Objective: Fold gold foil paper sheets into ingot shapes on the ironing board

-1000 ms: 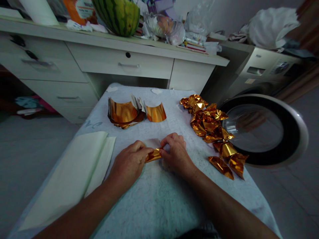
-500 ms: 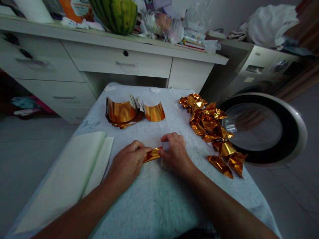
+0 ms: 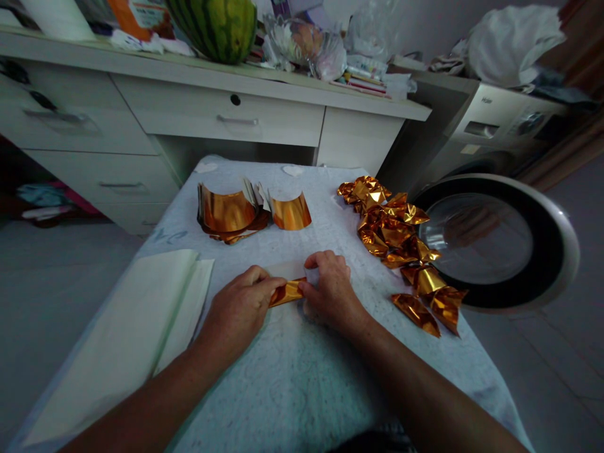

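Your strip (image 3: 287, 293) lies on the near side of the stack (image 3: 226, 212), a little to its right, low over the tabletop (image 3: 283, 384). What matters most is its long axis: it runs crosswise between your hands, slightly slanted, with the right end farther from you and nearer the level of the stack.

Your left hand (image 3: 241, 307) pinches the left end, thumb laid along the gold. Your right hand (image 3: 334, 290) has its grip closed at the right end, thumb against the foil and forefinger reaching toward the stack's side, by the pale leaf (image 3: 285, 270) that shows beyond the strip. Its hidden fingertips you can't judge from here. Neither hand is nearer the strip, since both touch it; your left is the nearer to the stack.

Just right of the stack stands a curved sheet (image 3: 291, 213); the folded pieces (image 3: 395, 231) lie farther right.
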Motion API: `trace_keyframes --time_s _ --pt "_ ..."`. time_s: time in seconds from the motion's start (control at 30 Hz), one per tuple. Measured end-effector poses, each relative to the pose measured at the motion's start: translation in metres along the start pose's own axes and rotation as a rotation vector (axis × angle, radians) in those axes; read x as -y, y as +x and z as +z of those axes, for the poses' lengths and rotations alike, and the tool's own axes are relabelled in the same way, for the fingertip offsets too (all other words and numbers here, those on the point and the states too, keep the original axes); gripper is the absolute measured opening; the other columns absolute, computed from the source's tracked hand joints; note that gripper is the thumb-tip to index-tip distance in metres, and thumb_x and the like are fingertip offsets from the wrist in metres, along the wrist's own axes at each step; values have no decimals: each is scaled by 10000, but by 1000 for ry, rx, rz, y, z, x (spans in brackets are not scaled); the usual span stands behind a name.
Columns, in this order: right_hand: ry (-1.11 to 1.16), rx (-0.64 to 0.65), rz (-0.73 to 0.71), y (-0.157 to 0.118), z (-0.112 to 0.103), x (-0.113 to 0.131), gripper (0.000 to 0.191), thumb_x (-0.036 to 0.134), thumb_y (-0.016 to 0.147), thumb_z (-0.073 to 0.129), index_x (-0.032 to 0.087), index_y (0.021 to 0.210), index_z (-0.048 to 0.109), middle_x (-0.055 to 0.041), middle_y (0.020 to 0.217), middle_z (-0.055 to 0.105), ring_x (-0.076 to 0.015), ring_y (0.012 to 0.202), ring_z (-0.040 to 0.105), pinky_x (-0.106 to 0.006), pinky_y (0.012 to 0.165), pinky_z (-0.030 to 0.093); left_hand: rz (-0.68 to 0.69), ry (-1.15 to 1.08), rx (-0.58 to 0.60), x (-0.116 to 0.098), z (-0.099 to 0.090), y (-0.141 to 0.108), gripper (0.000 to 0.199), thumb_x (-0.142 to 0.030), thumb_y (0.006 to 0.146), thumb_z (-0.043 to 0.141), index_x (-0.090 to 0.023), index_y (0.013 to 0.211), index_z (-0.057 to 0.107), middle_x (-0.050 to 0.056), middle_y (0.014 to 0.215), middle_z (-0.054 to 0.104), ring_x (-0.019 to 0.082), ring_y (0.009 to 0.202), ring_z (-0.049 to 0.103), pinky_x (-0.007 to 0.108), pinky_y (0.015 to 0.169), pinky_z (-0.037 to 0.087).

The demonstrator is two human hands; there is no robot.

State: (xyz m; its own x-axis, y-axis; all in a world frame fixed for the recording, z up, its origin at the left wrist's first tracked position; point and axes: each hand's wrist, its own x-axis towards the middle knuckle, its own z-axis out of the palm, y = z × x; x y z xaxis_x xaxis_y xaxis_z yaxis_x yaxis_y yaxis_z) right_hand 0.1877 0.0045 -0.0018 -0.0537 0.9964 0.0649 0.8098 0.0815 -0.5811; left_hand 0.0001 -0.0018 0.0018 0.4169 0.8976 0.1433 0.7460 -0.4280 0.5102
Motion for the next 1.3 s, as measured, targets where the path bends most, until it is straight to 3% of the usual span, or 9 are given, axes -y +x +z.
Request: trace_keyframes --time_s 0.3,0.73,1.3 --pt "-9 5 16 -1 -2 3 222 154 755 650 200 957 568 -55 1015 565 -248 968 451 -382 839 337 9 -16 2 3 2 0 333 -144 910 448 -239 1073 722 17 889 620 159 809 615 279 701 474" --pt "-20 73 -7 -1 -6 7 121 138 806 672 245 836 719 -46 996 579 -229 1006 469 -366 855 304 5 -19 11 3 2 0 340 -143 913 446 -236 1078 728 19 884 612 161 799 612 287 699 468" --pt "-107 -9 -65 -5 5 6 31 264 815 663 241 834 670 -33 963 567 -226 968 461 -366 808 294 -2 -16 24 4 3 0 329 -178 930 436 -250 1067 726 22 893 604 171 823 610 302 727 473"
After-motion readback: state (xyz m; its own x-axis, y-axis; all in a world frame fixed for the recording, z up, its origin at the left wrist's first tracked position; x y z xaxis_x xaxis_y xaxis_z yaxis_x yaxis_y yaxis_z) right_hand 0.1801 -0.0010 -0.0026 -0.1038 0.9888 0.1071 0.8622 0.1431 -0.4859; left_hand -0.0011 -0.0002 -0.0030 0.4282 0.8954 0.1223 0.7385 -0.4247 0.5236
